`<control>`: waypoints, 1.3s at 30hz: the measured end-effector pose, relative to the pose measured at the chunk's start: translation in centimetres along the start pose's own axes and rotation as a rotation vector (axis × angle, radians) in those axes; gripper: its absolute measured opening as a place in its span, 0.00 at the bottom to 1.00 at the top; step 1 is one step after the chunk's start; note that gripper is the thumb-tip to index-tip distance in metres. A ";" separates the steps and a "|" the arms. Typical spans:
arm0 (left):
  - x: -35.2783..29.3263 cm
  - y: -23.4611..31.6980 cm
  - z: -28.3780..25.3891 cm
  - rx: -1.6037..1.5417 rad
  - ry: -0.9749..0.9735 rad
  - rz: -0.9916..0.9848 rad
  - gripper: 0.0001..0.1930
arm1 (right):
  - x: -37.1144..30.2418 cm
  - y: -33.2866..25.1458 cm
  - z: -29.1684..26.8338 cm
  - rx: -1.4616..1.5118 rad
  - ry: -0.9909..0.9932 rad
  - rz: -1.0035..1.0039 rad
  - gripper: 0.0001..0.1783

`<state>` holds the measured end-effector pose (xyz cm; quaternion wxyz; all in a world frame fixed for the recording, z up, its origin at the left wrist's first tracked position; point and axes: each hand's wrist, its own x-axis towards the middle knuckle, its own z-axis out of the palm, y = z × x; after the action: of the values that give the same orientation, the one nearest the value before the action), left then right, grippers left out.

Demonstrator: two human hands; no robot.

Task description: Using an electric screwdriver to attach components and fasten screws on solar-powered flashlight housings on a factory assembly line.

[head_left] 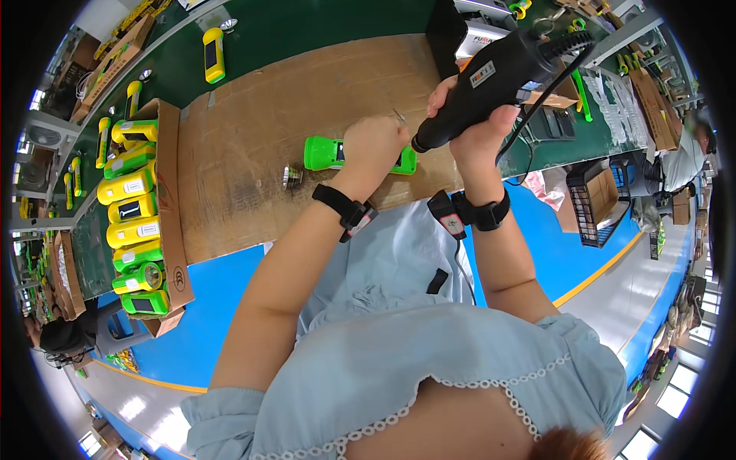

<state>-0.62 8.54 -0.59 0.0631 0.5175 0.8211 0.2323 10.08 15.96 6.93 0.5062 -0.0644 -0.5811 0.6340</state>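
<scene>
My right hand [475, 138] is wrapped round a corded black electric screwdriver [491, 80], its nose pointing down and left. The tip ends just beside my left hand [374, 149], whose fingers are closed in a pinch; whatever they hold is too small to make out. Beneath that hand lies a green flashlight body [320, 153] on the cardboard, its middle hidden by my fingers and wrist. Left of it sits a small silver reflector lamp head [291, 177], separate from the body. Black straps with small modules circle both my wrists.
A cardboard box [175, 230] of several yellow and green flashlights stands at left. The cardboard sheet [261, 100] covers the green table. One yellow flashlight [214, 57] lies at the back, with another lamp head [228, 25]. A black crate [594, 203] is at right; a co-worker [686, 157] sits beyond.
</scene>
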 end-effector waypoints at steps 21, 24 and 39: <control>-0.7 0.2 -0.5 -0.056 0.107 0.064 0.12 | -0.2 0.5 1.0 -0.116 -0.068 0.105 0.52; -0.9 0.3 -1.2 -0.107 0.098 0.064 0.11 | 0.0 0.4 1.3 -0.116 -0.079 0.076 0.51; -1.1 0.2 -1.0 -0.115 0.101 0.040 0.10 | 0.7 -0.3 0.9 -0.041 -0.150 0.177 0.49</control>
<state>-0.30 7.38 0.23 0.0466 0.5168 0.7982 0.3061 9.31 15.84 7.78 0.4020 -0.0783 -0.6224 0.6670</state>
